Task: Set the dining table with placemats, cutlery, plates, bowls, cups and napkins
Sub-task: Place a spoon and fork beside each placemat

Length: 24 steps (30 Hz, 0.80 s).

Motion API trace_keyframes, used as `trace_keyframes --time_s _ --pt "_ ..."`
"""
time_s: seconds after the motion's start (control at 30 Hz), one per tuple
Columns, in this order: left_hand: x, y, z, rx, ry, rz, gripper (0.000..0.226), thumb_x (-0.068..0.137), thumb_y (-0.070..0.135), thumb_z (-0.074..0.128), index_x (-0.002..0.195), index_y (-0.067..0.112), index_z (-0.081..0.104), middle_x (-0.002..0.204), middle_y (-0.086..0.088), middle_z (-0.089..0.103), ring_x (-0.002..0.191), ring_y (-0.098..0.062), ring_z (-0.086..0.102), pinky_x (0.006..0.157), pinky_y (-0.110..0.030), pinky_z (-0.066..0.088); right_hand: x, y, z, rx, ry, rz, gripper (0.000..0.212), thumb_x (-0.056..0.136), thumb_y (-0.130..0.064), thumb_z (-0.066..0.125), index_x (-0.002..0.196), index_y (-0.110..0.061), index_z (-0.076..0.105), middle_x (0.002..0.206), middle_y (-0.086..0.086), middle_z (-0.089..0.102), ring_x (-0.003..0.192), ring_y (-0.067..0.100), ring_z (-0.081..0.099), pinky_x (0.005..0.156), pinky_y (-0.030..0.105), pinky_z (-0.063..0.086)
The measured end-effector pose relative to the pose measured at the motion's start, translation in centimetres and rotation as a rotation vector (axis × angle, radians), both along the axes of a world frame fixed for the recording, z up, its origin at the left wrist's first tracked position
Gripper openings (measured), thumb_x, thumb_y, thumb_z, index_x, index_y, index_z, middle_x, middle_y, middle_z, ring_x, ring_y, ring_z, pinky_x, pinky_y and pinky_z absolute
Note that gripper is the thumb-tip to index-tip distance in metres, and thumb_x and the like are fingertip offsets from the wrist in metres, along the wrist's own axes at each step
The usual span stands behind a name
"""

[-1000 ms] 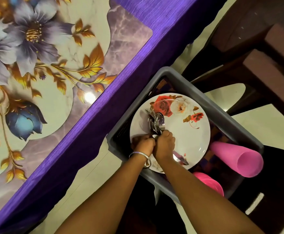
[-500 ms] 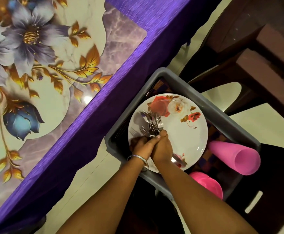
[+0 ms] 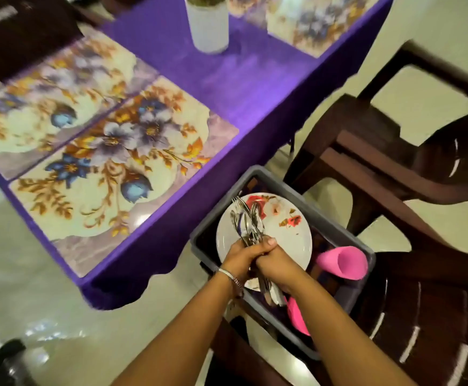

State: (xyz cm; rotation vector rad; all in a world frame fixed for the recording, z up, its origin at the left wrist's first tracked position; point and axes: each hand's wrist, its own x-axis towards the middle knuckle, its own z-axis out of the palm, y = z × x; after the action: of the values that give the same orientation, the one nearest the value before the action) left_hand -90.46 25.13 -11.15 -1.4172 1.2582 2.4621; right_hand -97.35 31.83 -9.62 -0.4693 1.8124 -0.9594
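- Cutlery bundle [image 3: 248, 222]: forks and spoons, bright steel, heads fanning upward and handle ends sticking out below the wrists. It is hovering over the near-left part of the floral plate [image 3: 285, 240], inside the grey tub [image 3: 362, 252]; whether any tip is touching the plate cannot be told.
- Left hand [image 3: 237, 256]: fingers are curling round the left side of the bundle, gripping it at mid-length. A silver bangle [image 3: 227, 274] is sitting on this wrist.
- Right hand [image 3: 276, 256]: fingers are wrapping the bundle from the right, thumb lying across the top, pressing it against the left hand.
- Risk, judged: the pieces are lying loose and uneven, so one is likely slipping out downward if the clasp slackens while lifting.
- Risk, judged: a dropped piece would be striking the plate or falling between the plate and the tub wall.
- Risk, judged: fork tines are pointing away from the body and could be catching the purple tablecloth [image 3: 244, 79] on the way across.
- Pink cup [image 3: 344, 261]: lying on its side right of the plate, mouth facing the camera; a second pink cup [image 3: 297, 316] is showing below the plate.
- Near placemat [image 3: 110, 174]: floral, lying left of the tub on the cloth, holding nothing yet.
- Far placemat [image 3: 49, 96]: touching the near one along its far edge.
- White tumbler [image 3: 207, 23]: standing beyond the tub, mid-table.
- Brown chair [image 3: 394, 174]: right of the tub.
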Motion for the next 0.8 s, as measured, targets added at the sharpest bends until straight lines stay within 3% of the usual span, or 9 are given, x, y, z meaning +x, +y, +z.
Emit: trace_keyframes --time_s 0.13,0.23,0.33,0.4,0.47,0.57,0.67,0.73,0.8 --pt "3.8 1.8 7.9 -0.15 0.119 0.066 0.031 0.072 0.012 0.076 0.101 0.001 0.073 0.102 -0.016 0.072 0.091 -0.02 0.069 0.08 -0.027 0.056 5.6 2.2 8.3 -0.107 0.088 0.126 0.05 0.089 0.016 0.033 0.13 -0.006 0.049 0.121 0.012 0.059 0.115 0.019 0.054 0.099 0.032 0.046" --pt "6.6 2.0 12.6 -0.236 0.149 0.117 0.021 0.074 0.016 0.073 0.091 0.004 0.075 0.095 -0.016 0.073 0.092 -0.029 0.07 0.085 -0.037 0.056 9.2 2.2 11.3 0.012 0.499 0.006 0.07 0.083 0.027 0.028 0.133 -0.015 0.051 0.125 0.0 0.061 0.114 0.007 0.053 0.089 0.018 0.045" --pt "8.7 1.0 16.3 -0.294 0.12 0.186 0.04 0.061 0.026 0.079 0.094 0.004 0.074 0.092 -0.017 0.073 0.09 -0.032 0.07 0.081 -0.041 0.057 10.7 0.8 15.6 -0.128 0.232 0.167 0.037 0.087 0.017 0.039 0.116 -0.005 0.043 0.106 0.014 0.054 0.097 0.019 0.055 0.078 0.026 0.048" --pt "11.0 0.4 19.3 -0.337 0.113 0.259 0.018 0.076 0.014 0.073 0.089 0.003 0.071 0.078 -0.01 0.072 0.075 -0.023 0.07 0.059 -0.025 0.055 11.7 -0.4 17.7 -0.209 0.192 0.1 0.029 0.086 0.017 0.039 0.107 -0.002 0.035 0.086 0.01 0.045 0.08 0.016 0.052 0.06 0.017 0.046" --pt "12.8 -1.0 21.4 -0.354 0.097 0.305 0.009 0.085 0.01 0.065 0.087 0.001 0.069 0.075 -0.011 0.068 0.058 -0.013 0.066 0.045 -0.018 0.046 13.4 -2.3 18.7 -0.245 0.105 0.092 0.03 0.084 0.011 0.046 0.11 -0.001 0.035 0.085 0.008 0.044 0.082 0.014 0.053 0.056 0.015 0.045" --pt "15.0 -3.5 22.7 -0.36 0.172 0.338 0.027 0.083 0.023 0.066 0.093 -0.001 0.072 0.091 -0.015 0.072 0.075 -0.019 0.07 0.054 -0.021 0.05 15.8 -4.0 21.0 -0.322 -0.02 0.027 0.042 0.083 0.01 0.051 0.118 -0.002 0.032 0.09 0.014 0.053 0.073 0.016 0.062 0.052 0.022 0.051" --pt "17.2 -6.0 24.0 -0.314 0.205 0.464 0.02 0.087 0.024 0.063 0.073 0.009 0.064 0.06 -0.001 0.062 0.045 -0.01 0.058 0.041 -0.017 0.04 17.6 -6.4 23.1 -0.407 -0.05 0.037 0.036 0.079 0.011 0.059 0.109 -0.002 0.043 0.088 0.023 0.062 0.065 0.027 0.065 0.057 0.037 0.057" --pt "18.9 -8.4 24.8 -0.244 0.229 0.533 0.021 0.092 0.017 0.057 0.072 0.01 0.058 0.051 0.002 0.06 0.047 -0.012 0.057 0.046 -0.021 0.045 19.2 -8.9 23.9 -0.4 -0.011 0.042 0.026 0.074 0.01 0.065 0.095 0.0 0.054 0.083 0.025 0.062 0.067 0.03 0.065 0.063 0.042 0.057" --pt "21.0 -11.3 25.1 -0.21 0.272 0.599 0.021 0.095 0.014 0.053 0.076 0.008 0.059 0.058 -0.004 0.066 0.056 -0.017 0.06 0.057 -0.029 0.052 21.1 -11.9 24.3 -0.35 -0.008 0.072 0.024 0.07 0.005 0.07 0.091 0.006 0.06 0.085 0.03 0.065 0.074 0.035 0.068 0.073 0.05 0.057"
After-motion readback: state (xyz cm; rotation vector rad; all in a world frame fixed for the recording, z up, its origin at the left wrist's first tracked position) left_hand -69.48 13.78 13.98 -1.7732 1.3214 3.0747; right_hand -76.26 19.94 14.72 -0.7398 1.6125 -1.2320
